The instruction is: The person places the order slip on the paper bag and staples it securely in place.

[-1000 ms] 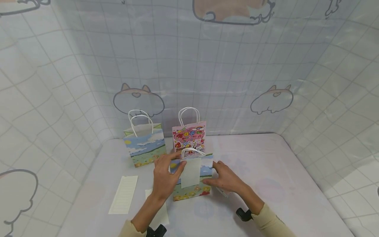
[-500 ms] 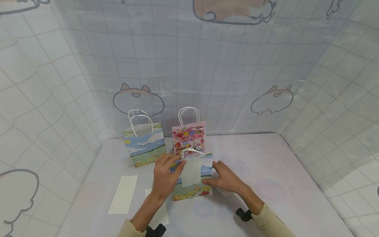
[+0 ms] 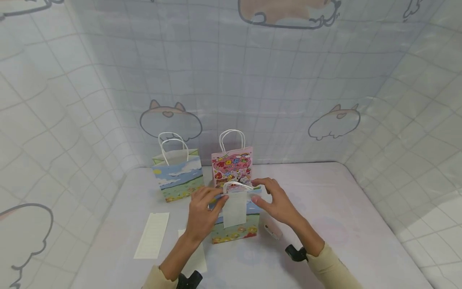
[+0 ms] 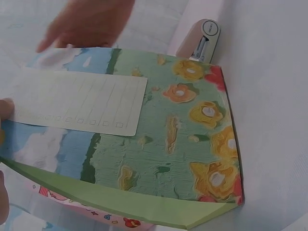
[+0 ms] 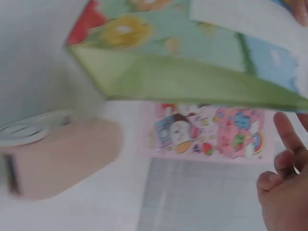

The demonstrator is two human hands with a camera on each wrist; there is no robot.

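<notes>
In the head view my left hand pinches the top left edge of a paper gift bag with a painted meadow and sky. Under its thumb, a pale lined list sheet with small checkboxes lies against the bag's front, just below the white handles. My right hand is at the bag's upper right corner, thumb in front and fingers by the top edge, loosely spread. In the right wrist view its fingers show just past the bag's green side. A pink stapler lies right of the bag.
A second meadow bag stands behind on the left, beside a pink cartoon bag at the back. One lined sheet lies on the left of the table; another sheet is partly under my left forearm. A printed curtain surrounds the table.
My right hand has left the bag's right side and moved up to its top right corner, uncovering the stapler. My left hand keeps its pinch on the sheet and bag.
</notes>
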